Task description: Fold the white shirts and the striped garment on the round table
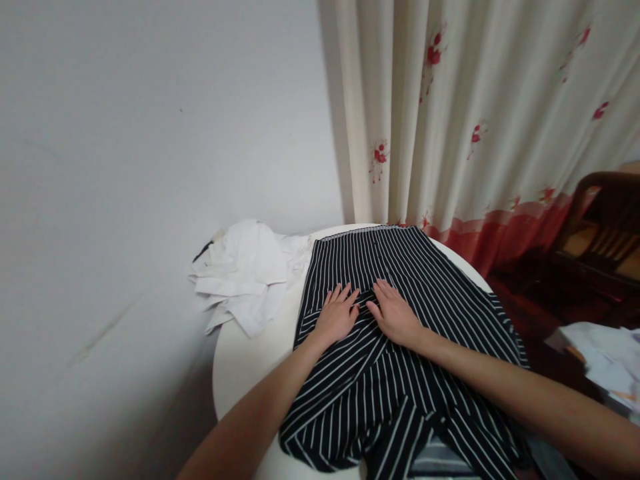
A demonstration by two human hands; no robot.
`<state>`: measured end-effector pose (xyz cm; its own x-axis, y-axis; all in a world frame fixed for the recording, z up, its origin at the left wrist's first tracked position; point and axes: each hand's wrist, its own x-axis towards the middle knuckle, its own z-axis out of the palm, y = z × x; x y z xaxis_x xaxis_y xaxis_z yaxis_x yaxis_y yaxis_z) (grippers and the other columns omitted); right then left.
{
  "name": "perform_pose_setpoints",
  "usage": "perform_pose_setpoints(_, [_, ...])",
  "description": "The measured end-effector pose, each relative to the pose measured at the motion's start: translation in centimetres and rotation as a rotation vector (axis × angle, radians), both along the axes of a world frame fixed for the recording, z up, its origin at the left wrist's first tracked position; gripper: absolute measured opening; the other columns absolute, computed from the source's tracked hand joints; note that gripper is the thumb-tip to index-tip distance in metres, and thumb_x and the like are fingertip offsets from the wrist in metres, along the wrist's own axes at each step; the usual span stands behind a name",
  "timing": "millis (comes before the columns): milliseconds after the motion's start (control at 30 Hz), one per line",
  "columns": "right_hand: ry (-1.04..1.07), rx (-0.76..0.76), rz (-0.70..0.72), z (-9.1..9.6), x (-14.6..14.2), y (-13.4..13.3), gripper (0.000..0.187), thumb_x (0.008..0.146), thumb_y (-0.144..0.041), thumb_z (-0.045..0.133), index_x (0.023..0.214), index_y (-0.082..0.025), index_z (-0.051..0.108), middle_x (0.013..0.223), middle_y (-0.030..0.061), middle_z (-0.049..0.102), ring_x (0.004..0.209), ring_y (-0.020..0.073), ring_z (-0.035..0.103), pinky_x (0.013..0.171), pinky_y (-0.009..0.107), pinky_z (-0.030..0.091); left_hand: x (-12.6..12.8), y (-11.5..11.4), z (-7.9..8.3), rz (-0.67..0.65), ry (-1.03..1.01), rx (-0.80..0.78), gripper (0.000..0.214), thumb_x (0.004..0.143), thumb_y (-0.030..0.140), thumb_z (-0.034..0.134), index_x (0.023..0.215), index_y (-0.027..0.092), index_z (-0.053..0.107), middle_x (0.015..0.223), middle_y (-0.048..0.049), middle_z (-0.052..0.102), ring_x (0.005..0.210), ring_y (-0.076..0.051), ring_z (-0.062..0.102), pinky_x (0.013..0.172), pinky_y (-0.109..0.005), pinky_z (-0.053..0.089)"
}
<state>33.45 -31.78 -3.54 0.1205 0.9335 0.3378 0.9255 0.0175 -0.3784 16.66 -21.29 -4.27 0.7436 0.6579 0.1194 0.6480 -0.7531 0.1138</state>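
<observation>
We laid our left hand (pixel 338 315) and right hand (pixel 399 319) flat on the striped cloth (pixel 415 283), left fingers a little apart, right fingers close together, gripping nothing. The cloth was on the white table (pixel 237 370), bunched up near us, beside a white cloth pile (pixel 245 263) on our left.

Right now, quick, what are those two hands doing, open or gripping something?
Left hand: open, palm down on the striped cloth, no grip visible.
Right hand: open, palm down on the same cloth, no grip visible.
</observation>
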Motion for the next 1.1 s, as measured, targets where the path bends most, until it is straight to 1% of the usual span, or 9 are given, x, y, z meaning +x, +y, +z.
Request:
perform_pose_setpoints(100, [0.043, 0.151, 0.091, 1.5, 3.6, -1.3, 0.046, 0.099, -0.027, 0.039, 0.137, -0.012, 0.059, 0.142, 0.0161, 0.058, 0.134, 0.0270, 0.052, 0.116, 0.048, 0.037, 0.0, 0.1, -0.1, 0.004, -0.012, -0.001, 0.053, 0.105, 0.044, 0.030, 0.154, 0.027, 0.039, 0.164, -0.0036, 0.031, 0.152, -0.030, 0.021, 0.123, -0.053, 0.021])
perform_pose_setpoints(200, [0.088, 0.196, 0.053, 2.6, 9.4, -2.8, 0.042, 0.092, -0.017, 0.042, 0.127, -0.015, 0.065, 0.127, 0.0122, 0.068, 0.119, 0.0237, 0.062, 0.110, 0.044, 0.044, 0.0, 0.3, -0.1, 0.005, -0.019, -0.006, 0.052, 0.105, 0.044, 0.030, 0.153, 0.027, 0.041, 0.163, -0.0035, 0.031, 0.152, -0.030, 0.022, 0.123, -0.052, 0.021])
perform_pose_setpoints(367, [0.208, 0.202, -0.243, 2.5, 20.4, -6.0, 0.038, 0.085, -0.011, 0.046, 0.114, -0.015, 0.070, 0.117, 0.0135, 0.072, 0.110, 0.0247, 0.067, 0.105, 0.043, 0.048, 0.1, 0.5, -0.2, 0.008, -0.022, 0.022, 0.052, 0.104, 0.042, 0.031, 0.152, 0.027, 0.043, 0.162, -0.0035, 0.033, 0.151, -0.029, 0.025, 0.122, -0.051, 0.023])
perform_pose_setpoints(433, [0.300, 0.160, -0.299, 1.9, 23.5, -7.5, 0.034, 0.084, -0.011, 0.049, 0.107, -0.015, 0.072, 0.110, 0.0135, 0.075, 0.100, 0.0236, 0.070, 0.098, 0.040, 0.052, 0.2, 0.7, -0.3, 0.008, -0.020, 0.029, 0.051, 0.104, 0.042, 0.030, 0.151, 0.027, 0.044, 0.162, -0.0038, 0.034, 0.151, -0.029, 0.026, 0.122, -0.052, 0.023])
perform_pose_setpoints(500, [0.353, 0.127, -0.292, 1.3, 25.3, -8.9, 0.028, 0.082, -0.013, 0.053, 0.100, -0.016, 0.073, 0.102, 0.0120, 0.076, 0.093, 0.0225, 0.071, 0.092, 0.036, 0.054, 0.2, 1.0, -0.5, 0.007, -0.022, 0.037, 0.051, 0.104, 0.042, 0.030, 0.151, 0.027, 0.045, 0.161, -0.0044, 0.035, 0.151, -0.030, 0.027, 0.121, -0.053, 0.025])
perform_pose_setpoints(633, [0.376, 0.076, -0.238, 0.1, 26.6, -11.0, 0.024, 0.079, -0.018, 0.055, 0.093, -0.016, 0.074, 0.095, 0.0102, 0.077, 0.087, 0.0221, 0.071, 0.086, 0.034, 0.055, 0.3, 1.5, -0.9, -0.004, -0.033, 0.063, 0.051, 0.104, 0.042, 0.031, 0.150, 0.026, 0.046, 0.161, -0.0052, 0.036, 0.150, -0.031, 0.029, 0.120, -0.055, 0.026])
perform_pose_setpoints(800, [0.447, -0.071, -0.254, -1.1, 26.9, -12.7, 0.024, 0.078, -0.028, 0.059, 0.090, -0.015, 0.076, 0.095, 0.0102, 0.077, 0.089, 0.0249, 0.070, 0.088, 0.037, 0.054, 0.2, 2.0, -1.4, -0.009, -0.049, 0.091, 0.051, 0.103, 0.043, 0.032, 0.150, 0.027, 0.047, 0.160, -0.0044, 0.039, 0.149, -0.030, 0.031, 0.120, -0.054, 0.028])
perform_pose_setpoints(1000, [0.531, -0.159, -0.240, -3.1, 26.5, -15.8, 0.034, 0.083, -0.042, 0.056, 0.084, -0.015, 0.076, 0.082, 0.0062, 0.076, 0.080, 0.0241, 0.068, 0.083, 0.037, 0.055, 0.2, 2.2, -1.5, -0.006, -0.021, 0.096, 0.052, 0.103, 0.043, 0.031, 0.149, 0.026, 0.047, 0.160, -0.0038, 0.038, 0.149, -0.030, 0.032, 0.120, -0.054, 0.027])
perform_pose_setpoints(1100, [0.553, -0.108, -0.241, -3.9, 25.9, -17.1, 0.039, 0.084, -0.046, 0.056, 0.096, -0.015, 0.076, 0.097, 0.0092, 0.077, 0.092, 0.0261, 0.069, 0.090, 0.039, 0.054, 0.3, 2.2, -1.3, -0.005, -0.008, 0.099, 0.052, 0.103, 0.042, 0.032, 0.149, 0.025, 0.048, 0.160, -0.0041, 0.039, 0.148, -0.029, 0.032, 0.120, -0.053, 0.027])
